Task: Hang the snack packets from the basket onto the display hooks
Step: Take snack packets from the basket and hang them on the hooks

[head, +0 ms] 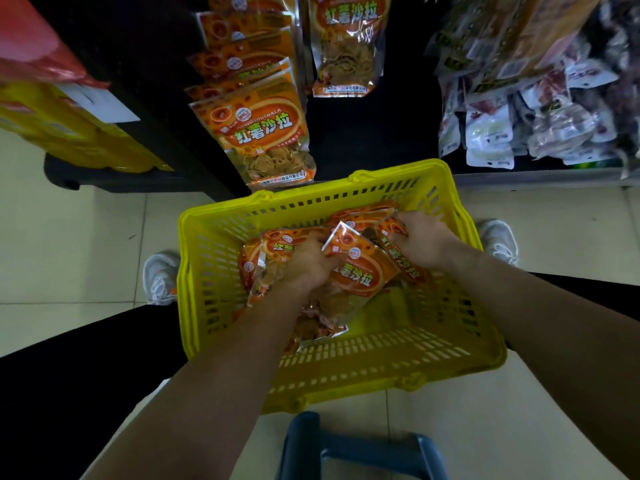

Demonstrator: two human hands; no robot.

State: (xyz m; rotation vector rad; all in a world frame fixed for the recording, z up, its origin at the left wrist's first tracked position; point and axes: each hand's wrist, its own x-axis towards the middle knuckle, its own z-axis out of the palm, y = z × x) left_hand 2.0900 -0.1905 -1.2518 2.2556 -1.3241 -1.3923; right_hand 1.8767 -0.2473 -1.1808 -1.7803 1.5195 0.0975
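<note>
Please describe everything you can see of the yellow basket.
The yellow basket looks like slotted plastic, rectangular, with handles folded down at the rim. It stands upright on the tiled floor. Orange snack packets lie inside; the left hand and right hand reach in, each gripping a packet.

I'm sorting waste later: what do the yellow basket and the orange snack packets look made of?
Yellow basket: seemingly rigid moulded plastic, slightly glossy, given slotted walls and uniform colour. Orange snack packets: likely thin glossy plastic film, partly clear, judging by glare, crinkles and chips showing through.
</note>
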